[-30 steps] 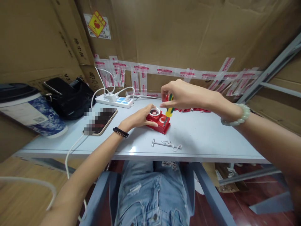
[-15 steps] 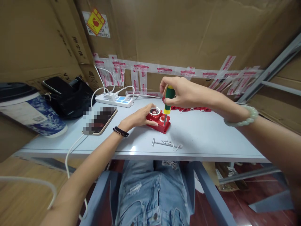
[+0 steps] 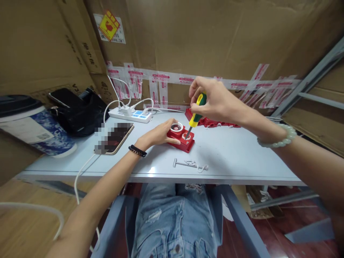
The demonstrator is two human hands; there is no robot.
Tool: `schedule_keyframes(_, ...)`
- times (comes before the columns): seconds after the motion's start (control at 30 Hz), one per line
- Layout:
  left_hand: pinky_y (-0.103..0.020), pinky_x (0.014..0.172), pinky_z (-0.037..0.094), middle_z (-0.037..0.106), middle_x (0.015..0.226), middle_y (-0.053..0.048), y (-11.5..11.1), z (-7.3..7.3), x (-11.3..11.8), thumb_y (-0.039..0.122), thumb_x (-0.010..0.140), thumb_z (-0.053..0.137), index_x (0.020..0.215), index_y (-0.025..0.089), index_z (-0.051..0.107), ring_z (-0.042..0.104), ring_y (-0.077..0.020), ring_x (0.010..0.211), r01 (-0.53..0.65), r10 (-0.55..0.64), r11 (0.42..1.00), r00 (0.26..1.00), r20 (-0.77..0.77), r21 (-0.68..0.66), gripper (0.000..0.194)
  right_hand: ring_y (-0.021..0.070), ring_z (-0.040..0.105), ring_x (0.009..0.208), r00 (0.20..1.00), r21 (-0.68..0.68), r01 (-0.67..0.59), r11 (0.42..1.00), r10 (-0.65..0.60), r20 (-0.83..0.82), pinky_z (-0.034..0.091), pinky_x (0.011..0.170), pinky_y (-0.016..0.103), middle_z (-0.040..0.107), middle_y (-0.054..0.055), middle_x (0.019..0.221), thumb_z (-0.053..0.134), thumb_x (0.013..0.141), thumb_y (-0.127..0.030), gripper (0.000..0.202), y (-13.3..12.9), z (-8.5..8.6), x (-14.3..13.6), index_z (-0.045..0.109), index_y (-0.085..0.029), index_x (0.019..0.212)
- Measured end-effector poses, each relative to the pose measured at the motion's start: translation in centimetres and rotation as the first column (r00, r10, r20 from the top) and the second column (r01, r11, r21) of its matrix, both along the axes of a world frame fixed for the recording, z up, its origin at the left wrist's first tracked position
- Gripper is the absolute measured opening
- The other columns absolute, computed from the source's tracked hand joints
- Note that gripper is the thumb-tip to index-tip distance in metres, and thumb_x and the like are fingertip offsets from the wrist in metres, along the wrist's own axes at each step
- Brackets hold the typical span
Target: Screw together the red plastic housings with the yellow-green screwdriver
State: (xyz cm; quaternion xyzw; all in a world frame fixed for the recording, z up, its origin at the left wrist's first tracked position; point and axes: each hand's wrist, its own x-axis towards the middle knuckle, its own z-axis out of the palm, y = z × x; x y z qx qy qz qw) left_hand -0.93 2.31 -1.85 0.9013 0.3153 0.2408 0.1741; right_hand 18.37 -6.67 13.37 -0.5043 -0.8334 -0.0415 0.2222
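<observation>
Now right fingers (image 3: 199, 108) pinch a screwdriver (image 3: 195, 120) over the red box (image 3: 181, 135) that left fingers (image 3: 174, 141) clasp

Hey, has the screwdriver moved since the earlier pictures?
Yes. Against the red box, which looks unmoved, the tip of the screwdriver has moved up and slightly left in view, off the corner screw toward the white-ringed round part.

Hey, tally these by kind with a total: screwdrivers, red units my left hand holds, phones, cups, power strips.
Screwdriver: 1
Red unit: 1
Phones: 2, counting the one on the bag
Cup: 1
Power strip: 1
Total: 6
</observation>
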Motion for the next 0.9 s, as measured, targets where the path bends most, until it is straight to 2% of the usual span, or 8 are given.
schedule_keyframes(0.1, -0.046, 0.095, 0.046, 0.055, 0.128, -0.015, -0.1, 0.0, 0.0, 0.056, 0.069, 0.073, 0.121, 0.021, 0.04, 0.056, -0.0312, 0.115, -0.004, 0.004, 1.0, 1.0, 0.0, 0.004, 0.071, 0.0188, 0.06, 0.079, 0.999, 0.045, 0.031, 0.998, -0.032, 0.034, 0.046, 0.068, 0.03, 0.067, 0.007, 0.091, 0.057, 0.075, -0.019, 0.023, -0.4, 0.5, -0.1, 0.06, -0.018, 0.098)
schedule_keyframes(0.17, -0.046, 0.095, 0.045, 0.055, 0.126, -0.015, 0.0, 0.0, 0.0, 0.056, 0.068, 0.073, 0.121, 0.021, 0.04, 0.057, -0.0311, 0.114, 0.002, -0.002, 1.0, 1.0, 0.002, 0.005, 0.071, 0.0188, 0.06, 0.075, 0.994, 0.02, 0.048, 0.999, -0.049, 0.094, 0.046, 0.067, 0.031, 0.068, 0.008, 0.086, 0.056, 0.077, -0.022, 0.015, -0.2, 0.0, -0.3, 0.063, -0.016, 0.089)
schedule_keyframes(0.27, -0.045, 0.094, 0.046, 0.056, 0.125, -0.015, -0.1, 0.0, 0.0, 0.056, 0.069, 0.073, 0.12, 0.021, 0.04, 0.058, -0.0304, 0.112, 0.027, -0.027, 1.0, 1.0, 0.007, 0.001, 0.07, 0.0177, 0.059, 0.061, 0.968, -0.171, 0.088, 0.981, -0.044, 0.246, 0.045, 0.057, 0.03, 0.065, 0.009, 0.068, 0.054, 0.081, -0.033, 0.022, 0.8, -2.2, -0.4, 0.064, -0.015, 0.073)
schedule_keyframes(0.37, -0.044, 0.093, 0.046, 0.056, 0.126, -0.015, -0.2, 0.1, 0.0, 0.055, 0.071, 0.072, 0.119, 0.022, 0.04, 0.058, -0.0294, 0.111, 0.036, -0.036, 0.999, 0.999, 0.02, 0.003, 0.066, 0.0162, 0.055, 0.045, 0.931, -0.442, 0.237, 0.865, -0.072, 0.357, 0.042, 0.045, 0.028, 0.059, 0.009, 0.052, 0.052, 0.082, -0.046, 0.039, 1.7, -4.8, -0.3, 0.061, -0.012, 0.064)
schedule_keyframes(0.43, -0.044, 0.093, 0.045, 0.056, 0.126, -0.014, -0.2, 0.1, -0.1, 0.054, 0.071, 0.072, 0.119, 0.022, 0.04, 0.058, -0.0291, 0.111, 0.029, -0.029, 1.0, 0.999, 0.025, 0.004, 0.065, 0.0163, 0.055, 0.042, 0.932, -0.526, 0.243, 0.815, -0.046, 0.36, 0.043, 0.042, 0.028, 0.058, 0.009, 0.05, 0.05, 0.082, -0.045, 0.04, 2.0, -6.0, -0.4, 0.062, -0.011, 0.066)
schedule_keyframes(0.57, -0.043, 0.094, 0.045, 0.055, 0.126, -0.014, -0.1, 0.1, -0.1, 0.055, 0.071, 0.072, 0.118, 0.022, 0.04, 0.057, -0.0289, 0.111, 0.02, -0.021, 1.0, 1.0, 0.012, 0.012, 0.066, 0.0161, 0.056, 0.042, 0.943, -0.59, 0.185, 0.786, 0.026, 0.331, 0.043, 0.042, 0.027, 0.061, 0.009, 0.054, 0.049, 0.082, -0.035, 0.031, 1.9, -6.9, -0.7, 0.062, -0.01, 0.069)
schedule_keyframes(0.73, -0.043, 0.094, 0.046, 0.054, 0.127, -0.015, 0.0, 0.1, -0.1, 0.055, 0.071, 0.071, 0.118, 0.021, 0.039, 0.057, -0.0291, 0.112, 0.034, -0.034, 0.999, 0.999, 0.012, 0.02, 0.067, 0.0155, 0.056, 0.044, 0.938, -0.583, 0.163, 0.796, 0.059, 0.343, 0.04, 0.044, 0.026, 0.062, 0.009, 0.056, 0.051, 0.077, -0.027, 0.021, 1.7, -7.1, -1.1, 0.062, -0.011, 0.07)
schedule_keyframes(0.9, -0.044, 0.095, 0.045, 0.055, 0.126, -0.015, -0.2, 0.2, 0.0, 0.054, 0.072, 0.071, 0.118, 0.022, 0.04, 0.056, -0.0293, 0.114, 0.046, -0.046, 0.999, 0.999, 0.021, 0.026, 0.064, 0.0172, 0.059, 0.058, 0.915, -0.442, 0.122, 0.889, 0.072, 0.398, 0.036, 0.05, 0.026, 0.065, 0.008, 0.063, 0.055, 0.071, -0.025, 0.014, 1.3, -6.1, -1.1, 0.065, -0.014, 0.074)
